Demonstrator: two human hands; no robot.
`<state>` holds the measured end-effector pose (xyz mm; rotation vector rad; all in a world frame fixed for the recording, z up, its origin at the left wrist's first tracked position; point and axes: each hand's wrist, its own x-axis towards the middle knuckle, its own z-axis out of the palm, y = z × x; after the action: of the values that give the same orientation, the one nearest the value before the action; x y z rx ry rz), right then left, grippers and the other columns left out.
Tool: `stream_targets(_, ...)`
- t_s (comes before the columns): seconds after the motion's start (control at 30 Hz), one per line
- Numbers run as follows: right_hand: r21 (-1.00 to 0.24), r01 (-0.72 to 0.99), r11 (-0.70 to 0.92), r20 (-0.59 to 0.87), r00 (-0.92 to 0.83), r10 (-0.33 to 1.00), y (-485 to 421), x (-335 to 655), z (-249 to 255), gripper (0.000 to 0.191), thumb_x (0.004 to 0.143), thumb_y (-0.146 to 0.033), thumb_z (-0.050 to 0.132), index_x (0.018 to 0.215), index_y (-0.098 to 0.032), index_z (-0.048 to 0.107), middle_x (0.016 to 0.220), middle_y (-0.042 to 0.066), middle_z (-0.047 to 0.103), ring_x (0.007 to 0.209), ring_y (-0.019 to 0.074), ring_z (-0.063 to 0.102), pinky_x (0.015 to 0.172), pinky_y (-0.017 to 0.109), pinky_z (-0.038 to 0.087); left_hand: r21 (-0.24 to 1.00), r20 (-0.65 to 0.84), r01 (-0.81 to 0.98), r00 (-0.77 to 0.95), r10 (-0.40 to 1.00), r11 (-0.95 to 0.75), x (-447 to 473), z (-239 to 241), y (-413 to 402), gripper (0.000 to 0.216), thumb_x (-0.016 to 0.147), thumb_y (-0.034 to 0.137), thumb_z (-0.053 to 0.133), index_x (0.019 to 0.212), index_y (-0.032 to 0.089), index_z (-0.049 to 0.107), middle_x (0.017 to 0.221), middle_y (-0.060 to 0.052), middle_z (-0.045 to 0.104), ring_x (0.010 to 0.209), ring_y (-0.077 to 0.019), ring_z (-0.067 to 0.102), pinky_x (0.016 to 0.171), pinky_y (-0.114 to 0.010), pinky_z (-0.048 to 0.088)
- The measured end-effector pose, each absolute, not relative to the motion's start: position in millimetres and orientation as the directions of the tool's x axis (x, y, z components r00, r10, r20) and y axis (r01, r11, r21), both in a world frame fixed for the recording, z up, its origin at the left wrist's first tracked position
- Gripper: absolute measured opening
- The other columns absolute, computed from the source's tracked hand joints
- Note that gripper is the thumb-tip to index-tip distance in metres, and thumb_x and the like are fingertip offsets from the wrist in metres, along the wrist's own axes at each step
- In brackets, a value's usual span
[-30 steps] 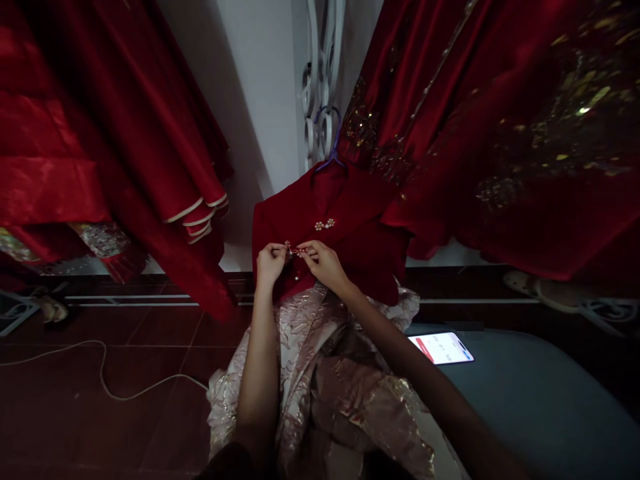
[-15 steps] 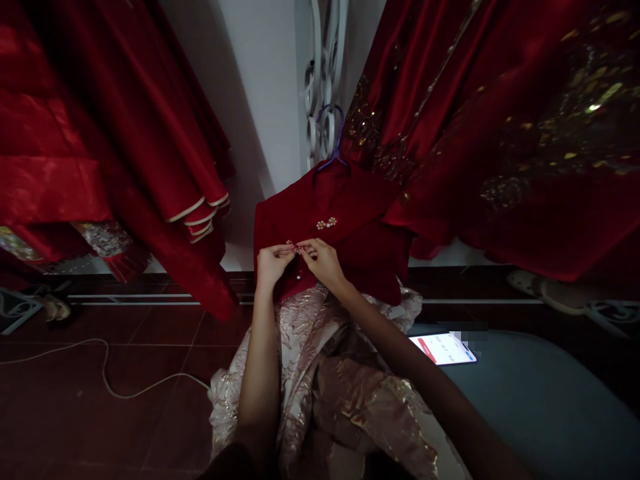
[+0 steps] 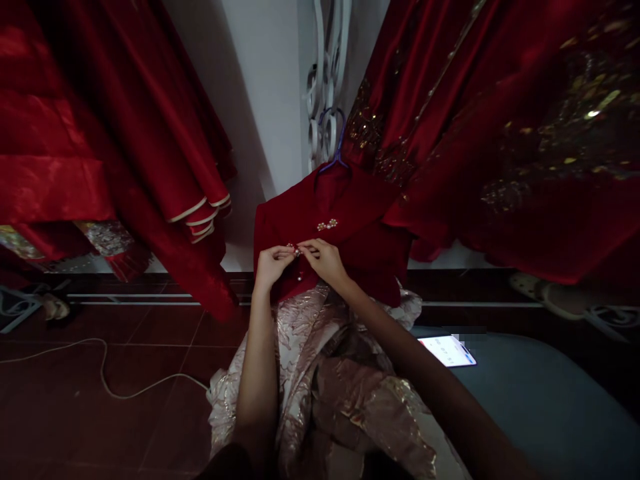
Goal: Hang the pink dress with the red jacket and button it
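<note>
A dark red jacket (image 3: pixel 360 223) hangs on a blue hanger (image 3: pixel 334 155) in front of me. It has pearl clasps down its front; one fastened clasp (image 3: pixel 327 225) shows above my hands. My left hand (image 3: pixel 271 265) and my right hand (image 3: pixel 324 260) meet at a lower clasp (image 3: pixel 296 251), each pinching one side of it with closed fingers. Below the jacket falls a pale pink and gold brocade skirt (image 3: pixel 325 387), between my forearms.
Red satin garments hang at left (image 3: pixel 100 133) and a sequined red dress at right (image 3: pixel 500 133). A lit phone (image 3: pixel 449 351) lies on a grey-blue seat (image 3: pixel 540 400). A white cable (image 3: pixel 105 380) trails over the dark red tiled floor. White wall and scrollwork stand behind.
My hands stay at the same clasp with only small finger shifts. The view has tilted slightly, and my right forearm now covers more of the phone's screen.
</note>
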<state>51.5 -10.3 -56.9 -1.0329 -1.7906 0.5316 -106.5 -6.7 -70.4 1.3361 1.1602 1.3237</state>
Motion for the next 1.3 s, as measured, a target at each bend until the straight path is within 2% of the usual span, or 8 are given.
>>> stream_targets(0.13,-0.823,0.349,0.448,0.372,-0.263,0.89,-19,84,-44,0.021,0.084,-0.029,0.053,0.098,-0.018,0.065,0.092,0.005,0.069,0.079,0.0145,0.067,0.073,0.028,0.056,0.997,0.071,0.038,-0.002,0.997,-0.071,-113,-74,-8,0.021,0.064,0.016,0.066,0.083,0.014,0.059,0.071,-0.002,0.064,0.062,-0.0115,0.062,0.064,-0.026,0.05)
stream_targets(0.27,-0.863,0.411,0.293,0.142,-0.36,0.922,-38,127,-32,0.024,0.083,-0.034,0.054,0.096,-0.018,0.066,0.086,0.006,0.07,0.066,0.0142,0.068,0.06,0.026,0.057,0.928,-0.01,0.362,0.26,0.966,-0.088,-121,-77,-15,0.018,0.06,0.009,0.063,0.076,0.015,0.059,0.071,-0.002,0.063,0.063,-0.0111,0.059,0.062,-0.023,0.047)
stream_targets(0.37,-0.827,0.516,0.224,0.01,-0.385,0.923,-47,149,-31,0.02,0.082,-0.033,0.055,0.091,-0.019,0.067,0.072,0.003,0.069,0.056,0.0136,0.066,0.051,0.024,0.055,0.855,-0.079,0.496,0.416,0.906,-0.153,-118,-72,-23,0.025,0.055,0.008,0.065,0.078,0.016,0.06,0.076,-0.002,0.064,0.068,-0.0126,0.059,0.063,-0.023,0.045)
stream_targets(0.5,-0.728,0.667,0.162,-0.092,-0.33,0.94,-45,151,-39,0.018,0.081,-0.031,0.053,0.083,-0.018,0.066,0.063,0.002,0.067,0.044,0.0128,0.061,0.042,0.023,0.048,0.702,-0.034,0.674,0.357,0.933,-0.232,-104,-65,-28,0.026,0.048,0.02,0.075,0.067,0.019,0.059,0.067,0.001,0.061,0.063,-0.0131,0.054,0.059,-0.024,0.041)
stream_targets(0.63,-0.598,0.758,0.259,-0.027,-0.342,0.939,-40,141,-52,0.017,0.074,-0.033,0.061,0.081,-0.018,0.065,0.057,0.001,0.064,0.05,0.0138,0.061,0.047,0.023,0.043,0.639,0.095,0.697,0.349,0.932,-0.326,-95,-65,-27,0.021,0.054,0.025,0.073,0.067,0.019,0.058,0.067,0.001,0.06,0.06,-0.0117,0.052,0.057,-0.023,0.037)
stream_targets(0.9,-0.483,0.802,0.351,0.064,-0.368,0.928,-32,136,-67,0.022,0.059,-0.024,0.069,0.074,-0.019,0.054,0.072,0.0,0.063,0.064,0.0118,0.058,0.057,0.021,0.039,0.751,0.157,0.541,0.412,0.897,-0.38,-96,-75,-21,0.014,0.064,0.02,0.065,0.076,0.015,0.062,0.071,0.0,0.064,0.063,-0.0088,0.057,0.059,-0.018,0.042)
stream_targets(1.13,-0.841,0.446,0.306,0.108,-0.416,0.903,-38,129,-46,0.028,0.065,-0.031,0.069,0.085,-0.017,0.055,0.071,0.0,0.062,0.066,0.0111,0.059,0.06,0.021,0.045,0.871,0.052,0.406,0.486,0.872,-0.278,-92,-75,-20,0.019,0.063,0.012,0.065,0.082,0.012,0.067,0.075,-0.003,0.068,0.069,-0.01,0.062,0.066,-0.02,0.049)
stream_targets(1.3,-0.901,0.327,0.284,0.158,-0.361,0.919,-40,116,-44,0.033,0.065,-0.036,0.071,0.089,-0.015,0.063,0.079,0.005,0.068,0.073,0.0136,0.063,0.065,0.024,0.051,0.909,0.015,0.357,0.488,0.873,-0.215,-93,-72,-21,0.023,0.063,0.014,0.069,0.086,0.01,0.067,0.081,-0.007,0.07,0.074,-0.0124,0.065,0.073,-0.024,0.052)
